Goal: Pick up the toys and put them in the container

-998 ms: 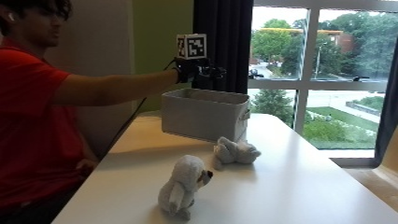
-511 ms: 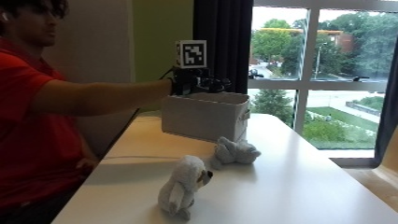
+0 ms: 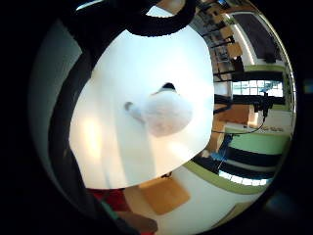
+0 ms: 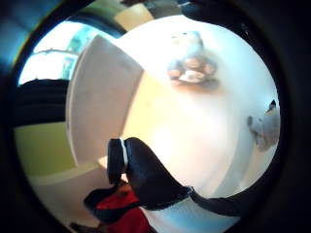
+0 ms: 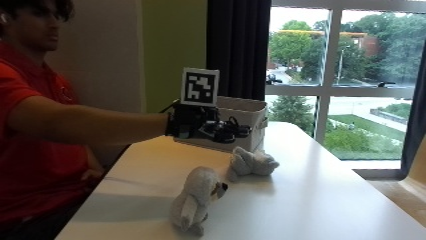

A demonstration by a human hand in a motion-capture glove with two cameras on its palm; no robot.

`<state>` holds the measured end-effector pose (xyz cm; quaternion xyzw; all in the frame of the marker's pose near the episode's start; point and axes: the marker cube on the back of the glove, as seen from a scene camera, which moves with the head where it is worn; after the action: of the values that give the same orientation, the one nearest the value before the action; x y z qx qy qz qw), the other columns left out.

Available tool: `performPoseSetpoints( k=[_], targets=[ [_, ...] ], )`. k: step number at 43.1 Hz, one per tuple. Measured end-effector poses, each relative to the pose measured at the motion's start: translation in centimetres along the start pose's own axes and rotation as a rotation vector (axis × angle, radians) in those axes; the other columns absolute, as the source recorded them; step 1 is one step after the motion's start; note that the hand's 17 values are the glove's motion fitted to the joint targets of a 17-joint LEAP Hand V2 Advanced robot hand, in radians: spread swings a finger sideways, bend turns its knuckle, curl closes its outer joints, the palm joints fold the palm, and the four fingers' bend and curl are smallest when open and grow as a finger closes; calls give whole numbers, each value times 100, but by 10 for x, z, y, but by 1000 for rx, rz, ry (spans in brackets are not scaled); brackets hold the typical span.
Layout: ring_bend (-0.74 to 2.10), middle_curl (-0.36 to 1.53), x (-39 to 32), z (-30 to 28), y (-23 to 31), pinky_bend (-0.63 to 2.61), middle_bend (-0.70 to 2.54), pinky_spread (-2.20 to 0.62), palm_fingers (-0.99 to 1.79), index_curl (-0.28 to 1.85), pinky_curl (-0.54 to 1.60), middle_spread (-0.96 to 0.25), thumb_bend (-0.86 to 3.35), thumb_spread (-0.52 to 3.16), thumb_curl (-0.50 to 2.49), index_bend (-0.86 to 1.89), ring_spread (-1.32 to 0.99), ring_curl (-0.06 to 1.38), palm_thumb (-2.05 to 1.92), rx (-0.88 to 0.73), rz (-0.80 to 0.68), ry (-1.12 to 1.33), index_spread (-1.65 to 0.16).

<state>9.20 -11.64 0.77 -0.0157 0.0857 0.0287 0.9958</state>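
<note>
A white plush dog [image 5: 196, 200] stands near the front of the white table [image 5: 319, 200]. It also shows in the little finger side palm view as the plush dog [image 3: 164, 112], and at the rim of the thumb side view as the plush dog [image 4: 265, 127]. A grey plush toy [image 5: 253, 162] lies behind it, just in front of the grey container [image 5: 249, 112]. The thumb side view shows this grey toy [image 4: 192, 65] beside the container [image 4: 102, 97]. My gloved right hand [image 5: 200, 125] hovers in front of the container, above the table, holding nothing. Its thumb [image 4: 143, 174] hangs relaxed.
The table's right half reaches toward a large window [image 5: 346, 75]. A dark curtain [image 5: 236, 45] hangs behind the container. The person's red-sleeved arm [image 5: 80, 122] stretches over the table's left side. A wooden chair seat [image 3: 164, 193] shows below the table edge.
My hand has come down from above the container to a spot in front of it, closer to the toys. Both toys lie where they were.
</note>
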Motion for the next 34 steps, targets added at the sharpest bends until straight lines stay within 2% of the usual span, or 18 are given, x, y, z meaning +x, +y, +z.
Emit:
performPoseSetpoints(
  k=[12, 28, 34],
  targets=[
    [13, 29, 76, 22, 8, 63, 14, 6, -12, 41, 31, -9, -11, 91, 19, 21, -5, 15, -15, -29, 181, -8, -39],
    [14, 28, 125, 51, 13, 61, 15, 6, -11, 42, 32, -9, -10, 92, 17, 24, -6, 13, -13, -87, 281, -25, -40],
    [14, 27, 138, 56, 14, 71, 13, 8, -8, 41, 34, -9, -9, 93, 17, 21, -5, 13, -11, -66, 305, -49, -41]
  ],
)
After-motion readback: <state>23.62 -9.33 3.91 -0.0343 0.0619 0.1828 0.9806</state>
